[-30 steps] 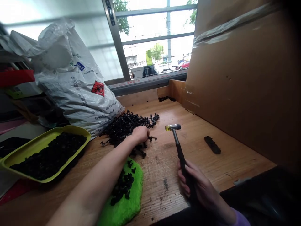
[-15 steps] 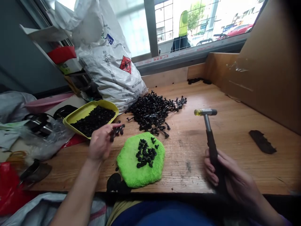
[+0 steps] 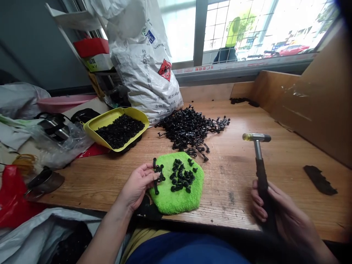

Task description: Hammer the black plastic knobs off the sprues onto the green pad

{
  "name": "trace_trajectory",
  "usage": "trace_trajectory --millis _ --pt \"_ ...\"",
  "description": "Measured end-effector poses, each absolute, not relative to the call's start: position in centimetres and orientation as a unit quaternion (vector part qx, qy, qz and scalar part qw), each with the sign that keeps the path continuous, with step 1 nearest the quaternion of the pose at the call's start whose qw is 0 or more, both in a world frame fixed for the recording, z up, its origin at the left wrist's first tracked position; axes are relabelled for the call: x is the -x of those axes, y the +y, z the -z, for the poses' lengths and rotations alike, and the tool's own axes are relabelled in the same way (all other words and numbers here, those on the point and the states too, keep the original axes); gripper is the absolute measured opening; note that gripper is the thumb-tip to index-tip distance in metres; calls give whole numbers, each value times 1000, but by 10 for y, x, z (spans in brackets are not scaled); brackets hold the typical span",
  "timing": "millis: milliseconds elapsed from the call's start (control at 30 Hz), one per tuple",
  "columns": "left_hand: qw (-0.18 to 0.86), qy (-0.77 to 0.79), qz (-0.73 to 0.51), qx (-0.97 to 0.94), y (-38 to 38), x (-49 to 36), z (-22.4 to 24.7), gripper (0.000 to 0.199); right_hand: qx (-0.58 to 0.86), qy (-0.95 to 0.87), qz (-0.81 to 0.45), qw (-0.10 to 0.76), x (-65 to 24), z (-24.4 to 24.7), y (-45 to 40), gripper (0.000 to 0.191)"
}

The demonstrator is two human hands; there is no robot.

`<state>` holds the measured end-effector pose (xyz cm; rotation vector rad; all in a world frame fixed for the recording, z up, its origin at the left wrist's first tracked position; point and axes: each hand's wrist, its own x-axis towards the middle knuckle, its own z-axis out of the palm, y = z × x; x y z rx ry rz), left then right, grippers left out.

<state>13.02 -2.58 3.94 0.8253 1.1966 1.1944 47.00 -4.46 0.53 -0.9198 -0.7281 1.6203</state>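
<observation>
While the left hand (image 3: 136, 187) pinches a black part (image 3: 159, 173), the right hand (image 3: 287, 212) grips a hammer (image 3: 257, 148)

Where the left hand closes thumb and fingers on the black part, the green pad (image 3: 166, 201) lies beneath its left edge; contact cannot be determined. Small black pieces (image 3: 181, 178) rest on the pad, right of the left hand. The right hand encloses the hammer's handle, head upward. A black pile (image 3: 185, 126) lies beyond the left hand.

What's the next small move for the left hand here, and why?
Probably ease the black branched piece down onto the bare part of the green pad: the left hand grips it at the pad's left edge, small black parts lie mid-pad, and the hammer is well off to the right.
</observation>
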Motion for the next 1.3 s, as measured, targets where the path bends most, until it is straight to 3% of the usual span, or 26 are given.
trace_trajectory --millis 733,833,967,1133,1233,1300 --pt "576 571 -457 -366 -6 -149 -44 40 409 -317 -675 527 -469 -4 -45 16" --pt "576 575 -451 -366 -6 -148 -42 42 465 -445 -603 471 -470 -4 -44 24" --pt "569 579 -443 -381 -4 -147 -40 40 484 -696 -408 339 -461 -18 -42 19" --pt "559 579 -442 -396 -5 -148 -41 36 449 -820 -305 181 -435 -30 -37 15" --pt "559 582 -441 -393 -6 -148 -41 36 445 -844 -263 140 -430 -34 -35 15" --pt "564 578 -443 -390 -6 -147 -40 37 440 -843 -256 171 -432 -38 -36 13"
